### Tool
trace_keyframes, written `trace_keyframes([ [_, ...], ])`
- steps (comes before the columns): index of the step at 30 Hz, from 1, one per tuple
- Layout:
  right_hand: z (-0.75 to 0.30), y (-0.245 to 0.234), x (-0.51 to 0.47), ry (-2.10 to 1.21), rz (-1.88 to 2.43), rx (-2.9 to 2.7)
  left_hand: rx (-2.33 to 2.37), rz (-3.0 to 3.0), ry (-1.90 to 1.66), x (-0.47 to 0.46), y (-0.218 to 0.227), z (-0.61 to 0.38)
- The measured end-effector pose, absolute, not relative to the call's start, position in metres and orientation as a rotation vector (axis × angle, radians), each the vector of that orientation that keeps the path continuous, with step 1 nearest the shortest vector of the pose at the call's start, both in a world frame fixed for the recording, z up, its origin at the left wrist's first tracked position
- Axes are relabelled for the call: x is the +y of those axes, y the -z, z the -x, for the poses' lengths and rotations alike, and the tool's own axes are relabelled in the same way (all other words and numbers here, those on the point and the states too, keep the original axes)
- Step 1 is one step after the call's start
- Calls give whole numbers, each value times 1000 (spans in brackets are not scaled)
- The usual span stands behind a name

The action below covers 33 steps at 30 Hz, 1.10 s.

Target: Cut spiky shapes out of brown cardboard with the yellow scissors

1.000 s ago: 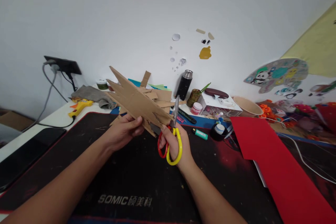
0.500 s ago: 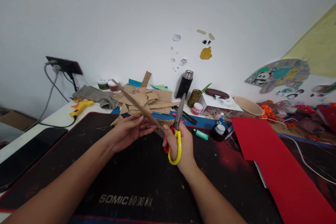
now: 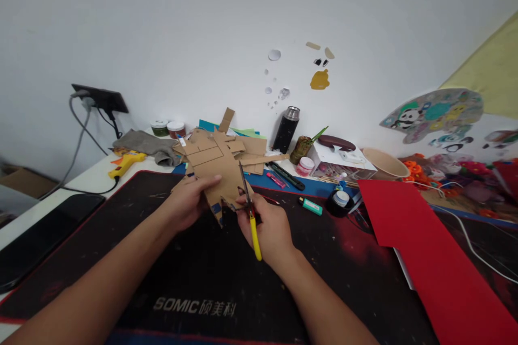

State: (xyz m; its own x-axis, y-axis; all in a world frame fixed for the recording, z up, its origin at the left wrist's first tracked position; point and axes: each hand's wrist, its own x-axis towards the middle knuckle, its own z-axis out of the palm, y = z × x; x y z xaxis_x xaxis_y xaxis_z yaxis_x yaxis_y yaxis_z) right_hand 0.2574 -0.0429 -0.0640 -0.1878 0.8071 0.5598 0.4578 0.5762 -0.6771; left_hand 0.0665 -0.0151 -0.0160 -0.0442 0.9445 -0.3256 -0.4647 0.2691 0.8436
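My left hand point(image 3: 190, 202) grips the lower left edge of a brown cardboard cut-out point(image 3: 216, 164) with pencil lines on it, held above the black desk mat point(image 3: 133, 259). My right hand point(image 3: 269, 226) is closed round a pair of yellow-and-red-handled scissors point(image 3: 251, 215). Their blades point up and lie against the cardboard's lower right edge.
A heap of cardboard scraps point(image 3: 249, 148) lies behind the hands. A yellow glue gun point(image 3: 125, 163), a black flask point(image 3: 286, 129), small jars point(image 3: 168, 128), a tape roll point(image 3: 338, 202) and a red sheet point(image 3: 424, 259) lie around. A wall socket with cables point(image 3: 99, 99) is at left.
The cardboard has turned from edge-on to flat, with its lined face toward me. The scissors have swung left and now stand edge-on against the cardboard.
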Motion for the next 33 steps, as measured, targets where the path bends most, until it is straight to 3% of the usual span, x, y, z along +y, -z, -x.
trace_keyframes([
  [14, -256, 60, -47, -390, 1005, -1929, 1127, -553, -1428, -10, 17, -72],
  [25, -252, 66, -47, -928, 1142, -1588, 1008, -786, -1492, -6, 30, -64],
  [33, -247, 63, -49, -886, 1205, -1650, 964, -820, -1472, -10, 30, -70],
])
